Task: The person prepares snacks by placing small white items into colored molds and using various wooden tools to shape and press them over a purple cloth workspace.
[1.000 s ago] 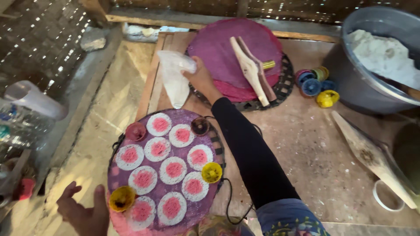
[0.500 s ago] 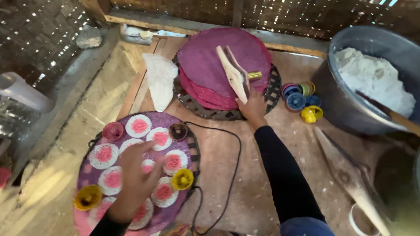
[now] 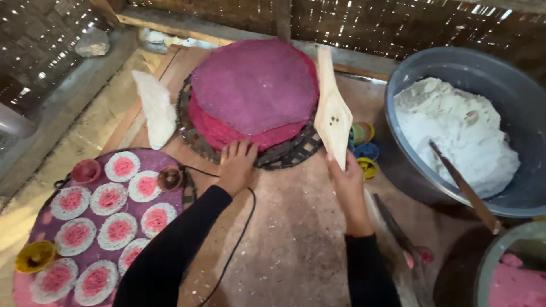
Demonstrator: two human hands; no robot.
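Now the right hand (image 3: 348, 185) grips a flat wooden paddle (image 3: 333, 111), held up beside the far pink stack (image 3: 254, 91). The left hand (image 3: 236, 165) lies open on the stack's near edge, on the woven mat (image 3: 284, 153). Lifting a sheet looks next; I think the paddle must slide gently under.

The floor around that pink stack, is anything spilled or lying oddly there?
Pale specks and smears dot the wooden floor, like dried splashes. A black cord trails loose across it beside the left hand. The stack of pink sheets sits square on its woven mat; nothing looks toppled.
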